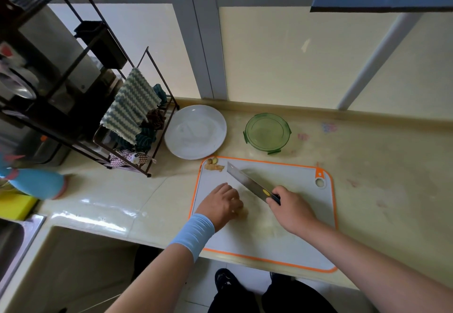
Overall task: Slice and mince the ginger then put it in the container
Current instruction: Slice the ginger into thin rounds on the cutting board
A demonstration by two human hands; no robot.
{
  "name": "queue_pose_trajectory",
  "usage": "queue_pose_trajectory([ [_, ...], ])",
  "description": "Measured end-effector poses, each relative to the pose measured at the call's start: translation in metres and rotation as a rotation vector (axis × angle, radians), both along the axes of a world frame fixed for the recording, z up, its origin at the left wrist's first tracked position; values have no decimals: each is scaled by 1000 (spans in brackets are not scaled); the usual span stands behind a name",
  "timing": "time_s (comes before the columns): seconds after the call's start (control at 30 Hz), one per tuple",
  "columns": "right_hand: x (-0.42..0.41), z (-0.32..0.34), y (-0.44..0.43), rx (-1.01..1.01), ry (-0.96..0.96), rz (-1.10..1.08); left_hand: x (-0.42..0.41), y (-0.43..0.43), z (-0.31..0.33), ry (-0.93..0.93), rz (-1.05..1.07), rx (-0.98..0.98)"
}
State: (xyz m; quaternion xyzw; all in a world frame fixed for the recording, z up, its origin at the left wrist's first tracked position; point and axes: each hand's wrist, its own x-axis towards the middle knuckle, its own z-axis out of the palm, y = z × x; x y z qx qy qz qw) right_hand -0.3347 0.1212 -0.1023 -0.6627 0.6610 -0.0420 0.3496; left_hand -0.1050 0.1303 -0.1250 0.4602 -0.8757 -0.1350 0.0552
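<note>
pale yellow table [380, 165] under a frosted window, its near edge cut away at the left around a sink [14, 239] that the frame crops. a white cutting board [306, 227] with an orange rim lies close to that near edge, its hanging hole at the far right corner.

on the board the left hand [223, 205], a blue wristband [193, 234] above it, curls its fingers [236, 202] over a ginger piece [243, 212] – only a pale lump shows at the fingertips, the rest is hidden under the hand. the right hand [291, 209] is wrapped round the dark handle of a knife [247, 180], the blade slanting far-left just beside the left knuckles; whether its edge touches the ginger is hard to tell. ginger scraps [214, 165] sit at the board's far left corner, touching the rim.

beyond the board, well apart from the hands, a green container [267, 132] stands open with bare table to its right – a white plate [195, 131] is to its left, against a dark wire rack [157, 92] hung with a striped cloth [130, 106].
</note>
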Motion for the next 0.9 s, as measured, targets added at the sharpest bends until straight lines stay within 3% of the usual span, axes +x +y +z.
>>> queue_pose_trajectory([
  [0.13,2,0,1,-21,2,16,-9,15,0,29,327,185],
  [0.33,1,-2,4,-56,10,97,-24,27,-4,241,781,290],
  [0.43,5,0,7,-94,-4,155,-30,35,-6,335,893,290],
  [0.57,10,0,6,-102,-10,228,-29,38,-10,381,880,245],
  [0.73,11,-3,6,-175,19,320,-22,34,-26,353,495,-173],
  [0.9,12,-3,15,-427,147,373,-19,34,-43,334,391,-186],
])
